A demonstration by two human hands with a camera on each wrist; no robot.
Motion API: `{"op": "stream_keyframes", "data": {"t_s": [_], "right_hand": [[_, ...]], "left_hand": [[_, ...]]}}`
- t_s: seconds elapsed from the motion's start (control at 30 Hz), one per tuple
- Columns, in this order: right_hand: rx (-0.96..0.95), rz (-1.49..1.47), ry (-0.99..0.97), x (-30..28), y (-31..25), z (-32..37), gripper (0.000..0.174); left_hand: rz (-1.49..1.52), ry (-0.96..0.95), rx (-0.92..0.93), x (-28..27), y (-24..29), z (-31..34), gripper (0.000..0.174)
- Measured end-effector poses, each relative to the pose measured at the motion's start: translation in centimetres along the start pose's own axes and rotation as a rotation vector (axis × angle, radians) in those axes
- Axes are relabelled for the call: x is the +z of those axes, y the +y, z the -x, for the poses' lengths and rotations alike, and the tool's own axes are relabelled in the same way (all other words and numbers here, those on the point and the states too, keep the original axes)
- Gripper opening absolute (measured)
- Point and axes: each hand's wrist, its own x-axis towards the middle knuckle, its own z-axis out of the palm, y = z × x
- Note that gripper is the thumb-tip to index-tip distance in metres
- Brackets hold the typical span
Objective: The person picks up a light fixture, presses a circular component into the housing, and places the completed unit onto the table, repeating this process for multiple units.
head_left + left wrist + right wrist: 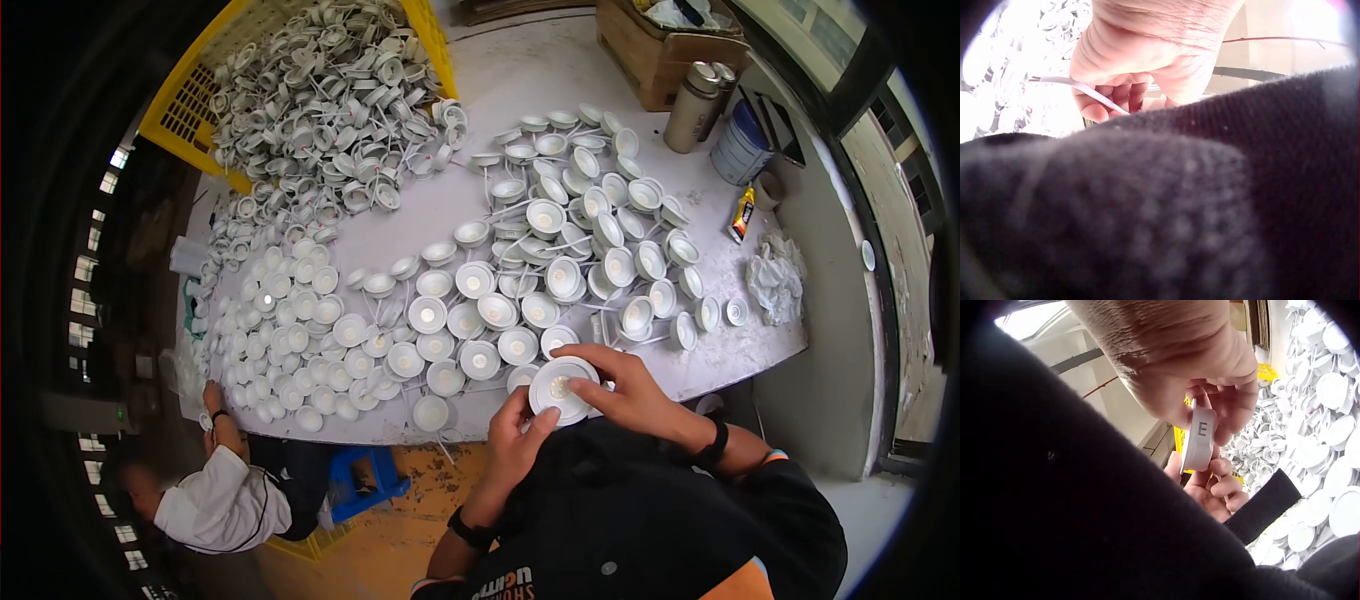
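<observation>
A long white table (440,215) fills the middle of the head view. A yellow plastic crate (190,100) at the upper left of the frame spills a heap of small white round fittings (330,90) onto it. Dozens of white round lamp shells (480,300) with thin leads lie spread across the centre and left. A brown cardboard box (650,60) stands at the upper right, with a steel flask (692,108) and a blue-and-white tin (740,148) just beside it. At the lower left a second person in a white shirt (215,505) sits at the table's edge.

At the lower centre, just past the near edge of the table, both hands hold one white round plastic lamp disc (560,388). The right hand (625,390) curls its fingers round the disc's upper and right rim. The left hand (515,450) pinches the lower left edge with its thumb on the face. The right wrist view shows the disc edge-on, with a letter E on its rim (1200,437). In the left wrist view a thin white wire (1079,87) crosses the left hand's curled fingers (1107,103).
</observation>
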Motion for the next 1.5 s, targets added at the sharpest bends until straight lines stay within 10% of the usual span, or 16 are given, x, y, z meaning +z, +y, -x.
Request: {"op": "stream_keyframes", "data": {"t_s": [0.6,1.07,1.5], "right_hand": [[-0.017,-0.012,0.096,1.6,0.4,0.7,0.031],[-0.009,-0.082,0.042,2.4,2.1,-0.9,0.032],[-0.088,0.063,0.076,3.4,2.8,-1.0,0.026]], "left_hand": [[-0.586,0.172,0.055,1.3,1.6,-0.5,0.019],[-0.623,0.306,0.264,0.5,-0.1,-0.6,0.024],[-0.340,0.049,0.015,-1.2,-0.2,0.2,0.028]]}}
